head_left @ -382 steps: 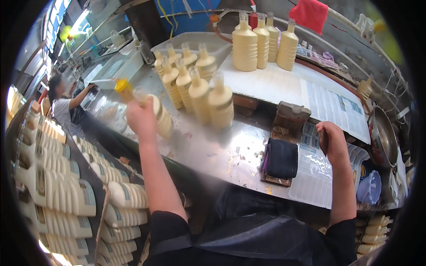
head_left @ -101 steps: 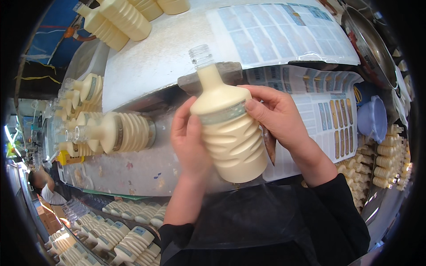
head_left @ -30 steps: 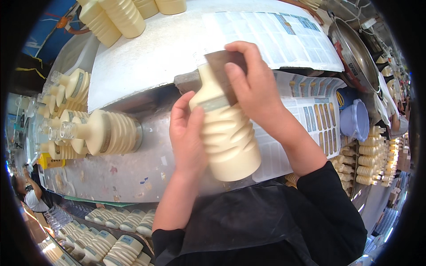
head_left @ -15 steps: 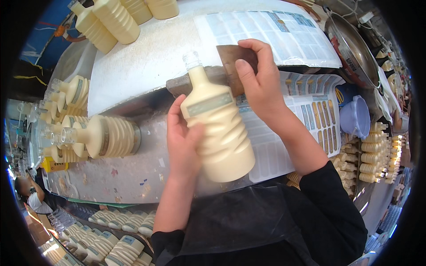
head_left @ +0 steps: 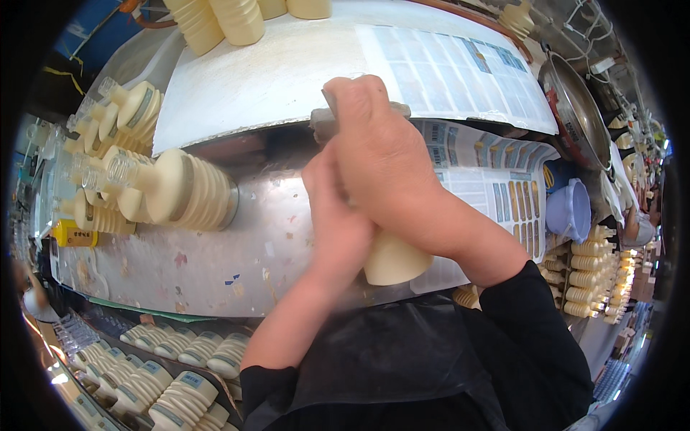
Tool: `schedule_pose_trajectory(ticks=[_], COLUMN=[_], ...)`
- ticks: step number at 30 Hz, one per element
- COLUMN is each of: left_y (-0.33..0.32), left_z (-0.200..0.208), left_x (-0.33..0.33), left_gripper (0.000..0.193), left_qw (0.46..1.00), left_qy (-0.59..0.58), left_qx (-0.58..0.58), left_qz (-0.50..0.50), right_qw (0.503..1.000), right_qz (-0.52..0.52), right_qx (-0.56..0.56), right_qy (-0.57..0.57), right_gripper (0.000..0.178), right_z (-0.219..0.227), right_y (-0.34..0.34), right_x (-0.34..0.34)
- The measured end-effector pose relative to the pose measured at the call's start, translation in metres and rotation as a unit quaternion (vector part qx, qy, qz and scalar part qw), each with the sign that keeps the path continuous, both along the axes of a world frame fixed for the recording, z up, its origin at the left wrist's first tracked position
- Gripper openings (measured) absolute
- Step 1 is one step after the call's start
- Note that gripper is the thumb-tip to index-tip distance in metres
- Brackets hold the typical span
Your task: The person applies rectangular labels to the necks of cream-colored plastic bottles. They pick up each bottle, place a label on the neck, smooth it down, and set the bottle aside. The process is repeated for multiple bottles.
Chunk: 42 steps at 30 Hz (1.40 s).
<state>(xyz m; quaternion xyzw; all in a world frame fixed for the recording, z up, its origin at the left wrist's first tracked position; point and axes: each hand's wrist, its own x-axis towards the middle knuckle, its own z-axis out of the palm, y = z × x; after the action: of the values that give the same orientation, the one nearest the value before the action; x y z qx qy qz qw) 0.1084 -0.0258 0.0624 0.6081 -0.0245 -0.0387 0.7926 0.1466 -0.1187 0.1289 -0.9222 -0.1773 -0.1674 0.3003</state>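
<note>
A cream bottle with a rippled body (head_left: 395,258) is held in front of me; only its lower part shows, the rest being covered by my hands. My left hand (head_left: 332,208) is wrapped round its left side, slightly blurred. Crossing over the bottle's upper part, my right hand (head_left: 381,147) is closed on a thin, flat brown piece (head_left: 330,102), of which just a dark edge sticks out by the knuckles. Behind the hands, a greyish pad (head_left: 323,126) lies at the edge of the raised white board (head_left: 244,86).
Finished-looking cream bottles (head_left: 190,190) lie at the left; others (head_left: 237,21) stand on the board. Label sheets (head_left: 445,72) cover the board's right side, with more sheets (head_left: 489,172) below. A lilac bucket (head_left: 569,210) and metal pan (head_left: 575,100) are at the right. Racked bottles (head_left: 183,399) fill the lower left.
My right hand has swung left and down over the bottle with the brown piece, covering the label band and neck. My left hand has shifted right with the bottle. The view has shifted slightly.
</note>
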Motion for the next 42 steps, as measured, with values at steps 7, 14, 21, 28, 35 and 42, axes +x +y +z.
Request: schedule_pose_trajectory(ticks=[7, 14, 21, 28, 35, 42], left_y=[0.005, 0.0, 0.001, 0.009, 0.006, 0.006], left_z=[-0.008, -0.003, -0.006, -0.009, -0.002, -0.007], left_x=[-0.002, 0.01, 0.009, 0.01, 0.007, 0.0], left_gripper=[0.069, 0.039, 0.028, 0.03, 0.03, 0.043], left_qw=[0.999, 0.993, 0.982, 0.976, 0.974, 0.982], left_qy=[0.018, 0.084, 0.097, 0.099, 0.106, 0.116], left_qx=[0.013, -0.047, -0.144, -0.186, -0.188, -0.133], left_qz=[0.033, 0.064, 0.074, 0.057, 0.069, 0.075], right_qw=[0.998, 0.99, 0.984, 0.977, 0.984, 0.998], right_qz=[-0.052, -0.028, -0.035, -0.046, -0.016, -0.061], right_qx=[-0.047, 0.138, 0.167, 0.206, 0.154, -0.004], right_qy=[0.009, -0.027, -0.048, 0.0, 0.088, -0.033], right_gripper=[0.036, 0.037, 0.039, 0.037, 0.029, 0.017], right_z=[0.002, -0.036, -0.056, -0.017, 0.007, -0.026], right_y=[-0.018, -0.079, -0.095, -0.052, -0.01, 0.034], right_x=[0.006, 0.012, 0.01, 0.003, 0.001, 0.021])
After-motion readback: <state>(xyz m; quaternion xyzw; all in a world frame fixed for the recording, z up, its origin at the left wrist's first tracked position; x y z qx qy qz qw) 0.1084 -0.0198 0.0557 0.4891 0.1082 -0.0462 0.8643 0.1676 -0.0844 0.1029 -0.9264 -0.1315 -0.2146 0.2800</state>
